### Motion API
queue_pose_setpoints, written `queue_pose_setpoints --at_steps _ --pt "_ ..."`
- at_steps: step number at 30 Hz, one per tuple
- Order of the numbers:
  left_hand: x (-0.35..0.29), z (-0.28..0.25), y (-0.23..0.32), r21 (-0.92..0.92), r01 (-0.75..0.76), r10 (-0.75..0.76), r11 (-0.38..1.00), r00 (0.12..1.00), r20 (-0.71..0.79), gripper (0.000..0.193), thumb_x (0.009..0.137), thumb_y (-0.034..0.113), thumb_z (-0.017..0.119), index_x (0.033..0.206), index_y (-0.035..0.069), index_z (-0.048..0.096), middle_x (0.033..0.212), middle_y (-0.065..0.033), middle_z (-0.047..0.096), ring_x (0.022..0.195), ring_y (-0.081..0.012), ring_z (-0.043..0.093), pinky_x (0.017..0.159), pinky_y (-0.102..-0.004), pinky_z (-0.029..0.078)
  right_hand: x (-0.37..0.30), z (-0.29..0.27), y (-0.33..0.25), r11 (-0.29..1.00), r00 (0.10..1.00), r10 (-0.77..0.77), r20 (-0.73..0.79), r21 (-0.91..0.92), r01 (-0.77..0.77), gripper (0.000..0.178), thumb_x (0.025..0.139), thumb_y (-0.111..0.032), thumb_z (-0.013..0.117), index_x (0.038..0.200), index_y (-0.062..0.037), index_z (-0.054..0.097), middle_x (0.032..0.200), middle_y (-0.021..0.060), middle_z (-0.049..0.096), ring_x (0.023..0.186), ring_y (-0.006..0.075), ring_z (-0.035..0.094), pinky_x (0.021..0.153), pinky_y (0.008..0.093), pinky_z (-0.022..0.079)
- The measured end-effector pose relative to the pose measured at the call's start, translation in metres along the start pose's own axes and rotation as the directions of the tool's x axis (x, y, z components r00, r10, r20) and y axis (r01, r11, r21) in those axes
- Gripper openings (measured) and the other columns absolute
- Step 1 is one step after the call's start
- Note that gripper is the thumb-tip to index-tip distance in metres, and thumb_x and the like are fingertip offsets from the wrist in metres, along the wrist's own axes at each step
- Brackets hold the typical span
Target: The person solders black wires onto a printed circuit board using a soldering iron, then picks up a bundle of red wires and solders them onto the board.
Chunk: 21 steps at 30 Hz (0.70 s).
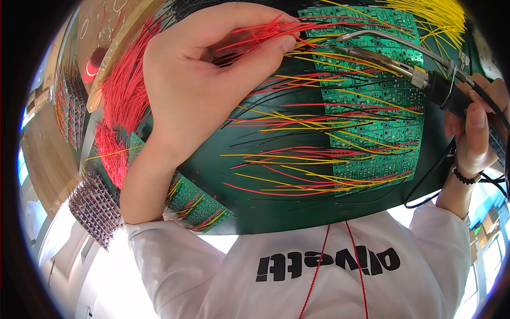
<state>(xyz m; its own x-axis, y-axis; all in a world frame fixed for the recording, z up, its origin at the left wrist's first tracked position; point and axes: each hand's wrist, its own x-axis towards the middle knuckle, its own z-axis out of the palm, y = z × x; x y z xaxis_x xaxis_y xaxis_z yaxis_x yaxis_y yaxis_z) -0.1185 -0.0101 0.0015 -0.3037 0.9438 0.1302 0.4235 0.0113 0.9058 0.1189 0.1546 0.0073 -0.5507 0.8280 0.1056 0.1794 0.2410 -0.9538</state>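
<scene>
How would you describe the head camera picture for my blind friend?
A left hand pinches red wires beside a green circuit board, while the right hand points a soldering iron over it. Red, yellow and black wires stretch from the board across a dark green surface.

Smooth dark-green tabletop point(255, 215) spans centre; brown flat surface point(101, 29) with pale wooden edging point(97, 93), upper left; white glare point(117, 271), lower left.

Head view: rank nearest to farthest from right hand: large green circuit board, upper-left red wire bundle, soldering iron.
1. Soldering iron: in the right hand's grip.
2. Large green circuit board: just left of that hand.
3. Red wire bundle: far left, past the left hand.
</scene>
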Motion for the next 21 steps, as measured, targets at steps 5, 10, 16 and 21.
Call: queue_pose_setpoints --at_steps 5,10,16,21 --pt "0.000 0.000 -0.001 -0.001 -0.014 0.014 1.000 1.000 -0.006 0.019 0.076 -0.008 0.057 0.095 -0.008 0.057 0.088 -0.0135 0.062 0.081 -0.0170 0.061 0.076 -0.0261 0.049 -0.002 -0.004 -0.001 0.999 0.999 0.041 -0.023 0.013 -0.040 0.031 0.083 -0.023 0.050 0.086 0.0068 0.056 0.054 0.0067 0.047 0.034 0.0092 0.036 0.032 0.0210 0.029" --pt "0.001 0.000 0.001 0.025 -0.004 0.004 1.000 1.000 0.001 0.021 0.075 -0.008 0.058 0.096 -0.007 0.057 0.088 -0.0129 0.062 0.081 -0.0163 0.061 0.076 -0.0256 0.049 0.003 -0.010 -0.008 0.966 0.997 0.073 0.010 0.247 -0.073 0.037 0.086 -0.026 0.042 0.094 0.0082 0.055 0.050 0.0078 0.045 0.037 0.0099 0.036 0.033 0.0212 0.030" --pt "0.003 -0.003 0.003 0.004 -0.011 0.011 1.000 0.999 -0.045 0.020 0.075 -0.007 0.058 0.095 -0.007 0.057 0.088 -0.0133 0.062 0.081 -0.0166 0.061 0.075 -0.0257 0.049 0.008 -0.007 -0.012 0.987 0.993 -0.088 -0.079 0.124 0.097 0.030 0.084 -0.022 0.047 0.088 0.0064 0.055 0.052 0.0091 0.047 0.034 0.0107 0.035 0.031 0.0220 0.029" --pt "0.007 -0.010 0.013 -0.134 0.017 -0.038 0.991 0.986 -0.160 0.015 0.074 -0.002 0.062 0.089 -0.003 0.061 0.085 -0.0082 0.063 0.076 -0.0126 0.061 0.070 -0.0221 0.050 0.008 -0.007 -0.023 0.972 0.988 -0.116 -0.103 0.192 0.134 0.018 0.079 -0.015 0.055 0.078 0.0031 0.053 0.050 0.0087 0.047 0.033 0.0103 0.037 0.030 0.0219 0.029"
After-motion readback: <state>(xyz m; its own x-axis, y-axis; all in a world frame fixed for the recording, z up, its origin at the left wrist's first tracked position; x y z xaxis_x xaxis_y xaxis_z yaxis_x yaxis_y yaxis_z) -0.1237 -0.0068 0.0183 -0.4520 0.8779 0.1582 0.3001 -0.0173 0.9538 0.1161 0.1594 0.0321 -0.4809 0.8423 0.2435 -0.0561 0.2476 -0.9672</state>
